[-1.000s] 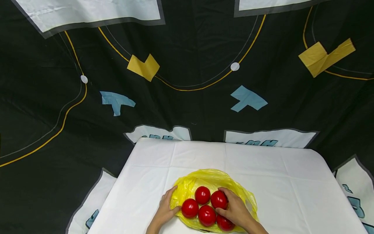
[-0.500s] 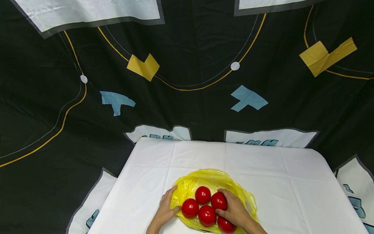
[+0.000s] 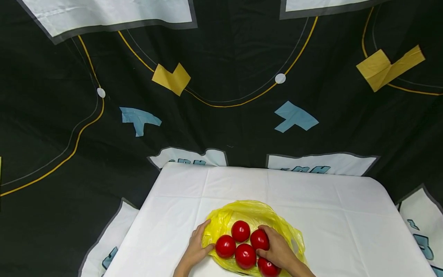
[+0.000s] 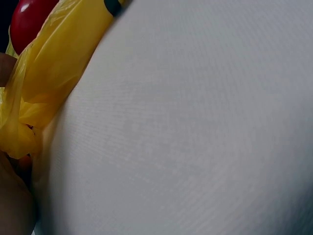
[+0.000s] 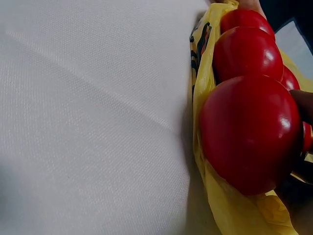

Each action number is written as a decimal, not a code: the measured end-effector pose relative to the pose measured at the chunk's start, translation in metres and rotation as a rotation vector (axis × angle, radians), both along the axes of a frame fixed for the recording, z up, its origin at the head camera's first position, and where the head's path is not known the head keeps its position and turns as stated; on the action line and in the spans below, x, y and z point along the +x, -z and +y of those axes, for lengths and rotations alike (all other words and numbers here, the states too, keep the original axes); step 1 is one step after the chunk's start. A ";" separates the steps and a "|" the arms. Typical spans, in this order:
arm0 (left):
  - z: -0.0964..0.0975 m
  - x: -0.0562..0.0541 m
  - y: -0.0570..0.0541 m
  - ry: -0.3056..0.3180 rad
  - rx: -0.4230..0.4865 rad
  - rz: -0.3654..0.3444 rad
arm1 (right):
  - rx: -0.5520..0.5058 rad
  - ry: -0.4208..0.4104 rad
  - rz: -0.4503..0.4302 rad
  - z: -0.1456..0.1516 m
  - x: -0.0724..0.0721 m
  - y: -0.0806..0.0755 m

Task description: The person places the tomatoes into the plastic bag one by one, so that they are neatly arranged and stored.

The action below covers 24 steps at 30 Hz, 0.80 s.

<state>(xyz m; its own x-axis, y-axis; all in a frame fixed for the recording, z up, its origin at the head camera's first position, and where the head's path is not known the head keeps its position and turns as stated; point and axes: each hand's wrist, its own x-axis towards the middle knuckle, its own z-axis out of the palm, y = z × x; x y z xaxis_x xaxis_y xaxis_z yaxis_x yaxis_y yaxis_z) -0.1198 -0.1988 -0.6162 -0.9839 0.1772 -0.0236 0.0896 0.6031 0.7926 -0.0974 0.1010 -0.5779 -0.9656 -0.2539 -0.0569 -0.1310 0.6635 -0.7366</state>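
A yellow plastic bag (image 3: pixel 254 206) lies spread open on the white-covered table, with several glossy red tomatoes on it. My left hand (image 3: pixel 194 248) holds the bag's left edge, its thumb on the near side of the rim beside the leftmost tomato (image 3: pixel 225 246). In the left wrist view, yellow plastic (image 4: pixel 54 63) bunches against that hand. My right hand (image 3: pixel 279 248) grips the upper right tomato (image 3: pixel 258 239), fingers over its far side and thumb at its near side. Below the thumb sits another tomato (image 3: pixel 268 267), partly cut off by the hand, large in the right wrist view.
A white cloth (image 3: pixel 349 231) with faint creases covers the table around the bag. Behind the table hangs a dark curtain (image 3: pixel 221 130) with yellow lines and blue and gold patches.
The lower right tomato has shifted slightly right and toward me, and a small mark now shows on top. My right hand and its tomato have sunk slightly in the view. My left hand stays put.
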 end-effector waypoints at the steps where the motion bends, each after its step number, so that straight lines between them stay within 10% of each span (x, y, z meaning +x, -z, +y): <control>1: 0.000 0.000 0.000 -0.001 0.001 -0.002 | 0.001 0.000 0.000 0.000 0.000 0.000; 24: 0.001 0.000 -0.001 -0.013 -0.005 -0.002 | -0.041 -0.014 -0.021 -0.002 -0.005 0.006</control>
<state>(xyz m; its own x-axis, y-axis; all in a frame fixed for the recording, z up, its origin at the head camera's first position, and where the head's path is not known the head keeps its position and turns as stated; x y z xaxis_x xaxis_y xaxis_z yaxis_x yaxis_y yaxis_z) -0.1200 -0.1978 -0.6153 -0.9861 0.1642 -0.0261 0.0803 0.6080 0.7898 -0.1028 0.0993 -0.5841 -0.9606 -0.2697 -0.0667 -0.1239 0.6307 -0.7661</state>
